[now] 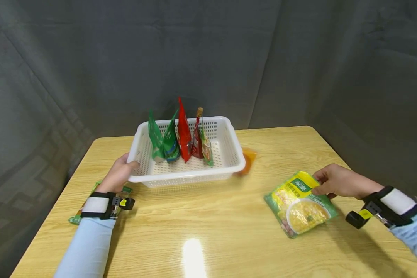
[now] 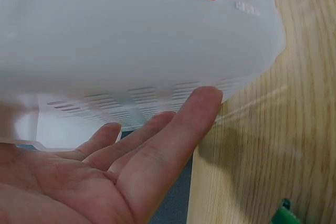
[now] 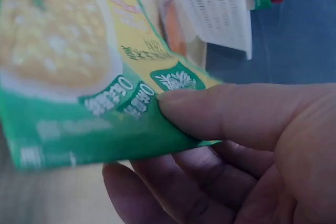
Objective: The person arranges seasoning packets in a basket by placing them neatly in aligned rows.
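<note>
While steadied: basket (image 1: 229, 162), soup packet (image 1: 300, 202).

The wooden tabletop (image 1: 208, 216) has a pale grain and carries a bright glare spot near its front edge. An orange packet (image 1: 248, 160) lies flat on it, partly hidden behind the right end of the basket. At the left edge of the tabletop a green packet (image 1: 77, 218) lies flat, mostly covered by a sleeve, so only its corners show; one green corner (image 2: 283, 214) also shows in the left wrist view. Behind the tabletop hangs a grey cloth backdrop (image 1: 299, 58), creased in long folds, which closes in the scene on the left, back and right.
</note>
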